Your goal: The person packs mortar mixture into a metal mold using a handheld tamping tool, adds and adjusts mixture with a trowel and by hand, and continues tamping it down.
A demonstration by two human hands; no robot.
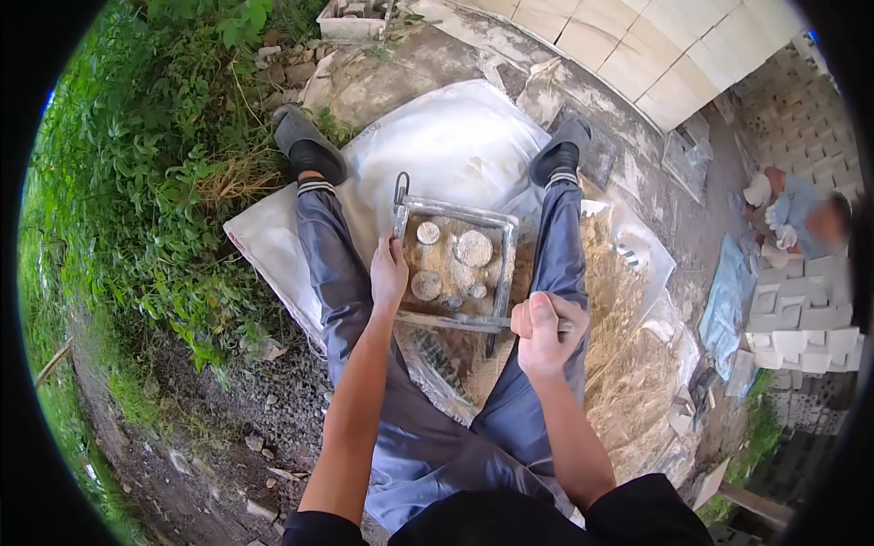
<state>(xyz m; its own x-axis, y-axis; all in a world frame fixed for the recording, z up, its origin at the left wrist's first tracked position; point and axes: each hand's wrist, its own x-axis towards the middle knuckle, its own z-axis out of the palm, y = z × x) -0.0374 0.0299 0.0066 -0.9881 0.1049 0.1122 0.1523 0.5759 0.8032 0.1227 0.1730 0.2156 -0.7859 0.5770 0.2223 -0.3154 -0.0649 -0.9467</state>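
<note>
A square metal frame (512, 264) lies between my legs, with a loop handle at its far left corner. Inside it are sandy powder and several round pieces, among them a large powder-covered disc (473, 248) and a smaller pale disc (428, 233). My left hand (389, 273) is closed on the frame's left rim. Just off the near right corner, my right hand (549, 332) makes a fist, thumb uppermost. A greyish end shows at its side, but most of what it holds is hidden.
White sacking (437, 136) lies beneath the frame, with loose sand (619, 318) to the right. Plants (155, 182) and gravel (282, 400) border the left. Another person (806, 218) is at the far right beside stacked pale blocks (801, 309) and a blue sheet (728, 296).
</note>
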